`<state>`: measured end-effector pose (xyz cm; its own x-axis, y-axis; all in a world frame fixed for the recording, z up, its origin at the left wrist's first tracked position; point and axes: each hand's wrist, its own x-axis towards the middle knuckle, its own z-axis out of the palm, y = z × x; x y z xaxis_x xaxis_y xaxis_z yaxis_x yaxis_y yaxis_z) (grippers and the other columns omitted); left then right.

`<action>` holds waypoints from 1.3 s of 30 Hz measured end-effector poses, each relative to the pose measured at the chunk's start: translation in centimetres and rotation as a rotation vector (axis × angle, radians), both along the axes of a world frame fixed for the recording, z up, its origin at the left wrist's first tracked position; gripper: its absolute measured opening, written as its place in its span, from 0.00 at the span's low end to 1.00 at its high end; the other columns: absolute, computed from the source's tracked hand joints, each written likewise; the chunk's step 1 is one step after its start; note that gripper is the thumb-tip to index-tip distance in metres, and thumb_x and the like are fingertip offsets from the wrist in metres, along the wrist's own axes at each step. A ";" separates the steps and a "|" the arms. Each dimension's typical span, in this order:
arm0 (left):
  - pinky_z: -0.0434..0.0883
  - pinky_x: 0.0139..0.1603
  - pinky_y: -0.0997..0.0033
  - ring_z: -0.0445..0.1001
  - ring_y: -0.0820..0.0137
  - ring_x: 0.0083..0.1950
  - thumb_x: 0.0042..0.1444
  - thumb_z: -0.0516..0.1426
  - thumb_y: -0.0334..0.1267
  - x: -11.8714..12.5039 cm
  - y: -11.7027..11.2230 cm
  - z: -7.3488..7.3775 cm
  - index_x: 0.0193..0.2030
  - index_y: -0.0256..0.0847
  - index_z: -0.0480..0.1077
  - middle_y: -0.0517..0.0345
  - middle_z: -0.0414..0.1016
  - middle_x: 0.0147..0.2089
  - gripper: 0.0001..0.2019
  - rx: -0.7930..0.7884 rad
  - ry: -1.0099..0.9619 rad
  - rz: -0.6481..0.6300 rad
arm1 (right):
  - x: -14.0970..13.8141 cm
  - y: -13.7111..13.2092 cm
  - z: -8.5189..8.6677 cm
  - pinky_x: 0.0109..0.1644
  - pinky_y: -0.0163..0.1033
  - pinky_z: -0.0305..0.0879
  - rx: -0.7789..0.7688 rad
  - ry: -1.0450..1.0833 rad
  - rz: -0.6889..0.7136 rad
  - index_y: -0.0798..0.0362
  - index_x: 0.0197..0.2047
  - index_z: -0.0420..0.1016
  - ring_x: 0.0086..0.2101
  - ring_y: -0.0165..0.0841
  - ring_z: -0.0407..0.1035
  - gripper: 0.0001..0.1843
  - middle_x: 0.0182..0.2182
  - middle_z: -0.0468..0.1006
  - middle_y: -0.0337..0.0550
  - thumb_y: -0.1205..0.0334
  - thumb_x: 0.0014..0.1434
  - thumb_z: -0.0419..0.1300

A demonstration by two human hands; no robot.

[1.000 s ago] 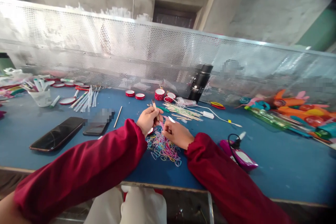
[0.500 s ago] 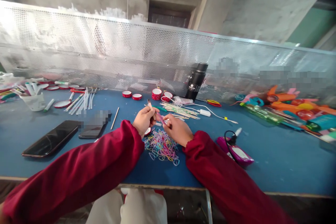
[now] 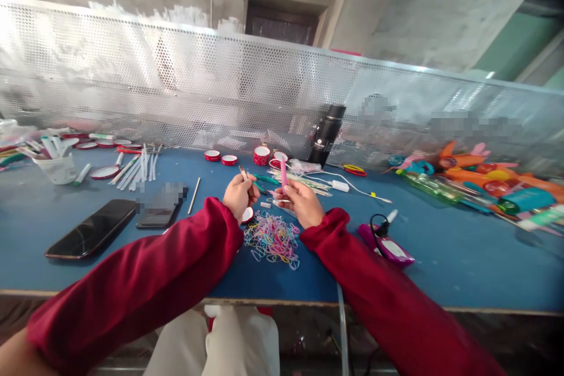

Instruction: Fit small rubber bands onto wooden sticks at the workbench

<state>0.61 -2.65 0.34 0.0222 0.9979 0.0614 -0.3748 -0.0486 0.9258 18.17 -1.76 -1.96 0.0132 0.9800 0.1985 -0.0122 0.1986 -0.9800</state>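
My left hand (image 3: 238, 195) is closed around a thin stick (image 3: 244, 174) that points up and away from me. My right hand (image 3: 301, 200) pinches a pink stick-like piece (image 3: 284, 171) and holds it upright. Both hands hover just beyond a loose heap of small coloured rubber bands (image 3: 272, 239) on the blue table (image 3: 462, 258). Red sleeves cover both forearms. A small red-rimmed round cap (image 3: 248, 215) lies under my left wrist.
Two dark phones (image 3: 91, 235) lie at the left. A black flask (image 3: 326, 136) stands by the perforated metal screen (image 3: 176, 88). Sticks (image 3: 304, 182), red lids (image 3: 220, 157), a white cable, a purple device (image 3: 388, 245), a white cup of pens (image 3: 56, 165) and colourful toys (image 3: 476, 179) lie around.
My hands have drawn apart. The right hand has lifted the pink piece from between the hands to upright, and the left hand has lowered its stick slightly.
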 end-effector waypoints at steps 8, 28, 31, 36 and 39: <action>0.54 0.19 0.80 0.61 0.78 0.18 0.52 0.47 0.28 -0.1 0.1 0.3 0.35 0.40 0.61 0.64 0.65 0.19 0.05 -0.035 -0.068 0.028 | -0.5 1.2 0.4 0.31 0.37 0.64 0.066 -0.712 -0.204 0.51 0.33 0.65 0.26 0.32 0.67 0.04 0.25 0.72 0.39 0.60 0.55 0.54; 0.40 0.18 0.77 0.45 0.84 0.15 0.47 0.61 0.31 -0.2 0.1 0.4 0.42 0.35 0.69 0.73 0.49 0.16 0.13 -0.082 -0.063 0.008 | -1.0 0.9 0.0 0.24 0.34 0.53 0.150 -0.513 -0.144 0.54 0.36 0.77 0.19 0.26 0.59 0.21 0.16 0.68 0.34 0.44 0.50 0.61; 0.42 0.18 0.77 0.46 0.84 0.15 0.45 0.65 0.35 0.2 -0.2 0.1 0.41 0.34 0.71 0.72 0.52 0.15 0.16 -0.062 0.023 -0.065 | -1.3 0.3 0.1 0.18 0.33 0.45 0.073 -0.279 -0.027 0.54 0.38 0.75 0.14 0.23 0.47 0.24 0.12 0.56 0.27 0.41 0.49 0.62; 0.44 0.19 0.76 0.49 0.84 0.16 0.37 0.70 0.40 0.6 -0.4 -0.3 0.32 0.33 0.73 0.70 0.55 0.15 0.17 -0.022 0.057 -0.096 | -2.1 -0.8 0.6 0.19 0.33 0.44 0.074 -0.242 0.049 0.52 0.36 0.74 0.15 0.23 0.46 0.22 0.13 0.55 0.27 0.41 0.49 0.63; 0.40 0.18 0.76 0.46 0.85 0.15 0.39 0.69 0.42 0.4 -0.2 -0.4 0.32 0.35 0.71 0.72 0.51 0.15 0.17 -0.017 0.023 -0.105 | -2.4 -1.4 0.9 0.18 0.33 0.43 0.052 -0.231 0.052 0.50 0.35 0.70 0.15 0.23 0.45 0.21 0.14 0.53 0.27 0.40 0.51 0.61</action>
